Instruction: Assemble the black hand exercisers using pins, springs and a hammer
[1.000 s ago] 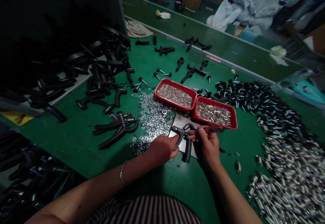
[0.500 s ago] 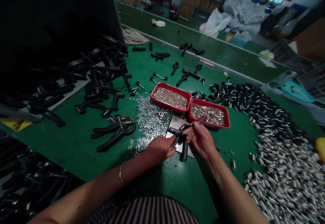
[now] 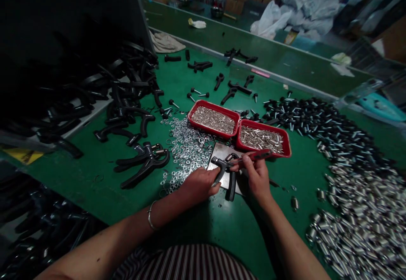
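My left hand point(image 3: 200, 185) is closed round one handle of a black hand grip point(image 3: 232, 182) above a small metal plate point(image 3: 218, 152). In my right hand point(image 3: 256, 176) is a red-handled tool point(image 3: 260, 155), its thin metal end reaching the top of the hand grip. Just beyond stand two red trays: the left tray point(image 3: 212, 133) holds tiny metal parts, and the right tray point(image 3: 288, 144) holds small metal pins. Loose washers point(image 3: 187, 149) lie left of the plate. An assembled black hand grip with a spring point(image 3: 144, 163) rests further left.
Black grip parts point(image 3: 127, 89) are piled at the left. Black-headed bolts point(image 3: 311, 115) and metal springs point(image 3: 355, 220) cover the right side. Several black handles point(image 3: 199, 65) lie toward the back, near a cloth point(image 3: 166, 43) and the table's raised edge.
My right hand has shifted slightly right and turned, and the red handle now shows more fully, pointing right. My left hand keeps its hold on the hand grip. The camera view has shifted slightly.
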The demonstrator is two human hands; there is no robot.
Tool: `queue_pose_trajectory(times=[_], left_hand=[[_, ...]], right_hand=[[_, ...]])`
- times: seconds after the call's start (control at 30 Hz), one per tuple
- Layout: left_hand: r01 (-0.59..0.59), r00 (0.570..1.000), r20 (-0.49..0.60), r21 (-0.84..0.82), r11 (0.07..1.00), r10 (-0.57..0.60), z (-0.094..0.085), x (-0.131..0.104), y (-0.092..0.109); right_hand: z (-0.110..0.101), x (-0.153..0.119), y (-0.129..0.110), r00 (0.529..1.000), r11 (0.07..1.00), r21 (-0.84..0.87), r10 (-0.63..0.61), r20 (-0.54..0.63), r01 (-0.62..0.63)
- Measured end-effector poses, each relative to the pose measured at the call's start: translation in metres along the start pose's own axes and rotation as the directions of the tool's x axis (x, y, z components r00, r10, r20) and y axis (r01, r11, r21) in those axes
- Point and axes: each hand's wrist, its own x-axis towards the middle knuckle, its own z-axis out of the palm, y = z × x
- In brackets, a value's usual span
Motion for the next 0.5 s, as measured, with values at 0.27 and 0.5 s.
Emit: queue_pose_trajectory(times=[0.27, 0.5], left_hand=[[0.012, 1.0, -0.007, -0.003, 1.0, -0.012, 0.004, -0.0006, -0.001], [0.01, 1.0, 0.009, -0.03, 1.0, -0.009, 0.0028, 0.0006, -0.0006]], right_hand=[[-0.001, 0.0014, -0.0009, 0.999, 0.984, -0.174, -0.028, 0.02, 0.031], [-0.0004, -0.0023, -0.0045, 0.997, 0.939, -0.337, -0.054, 0.05, 0.068]])
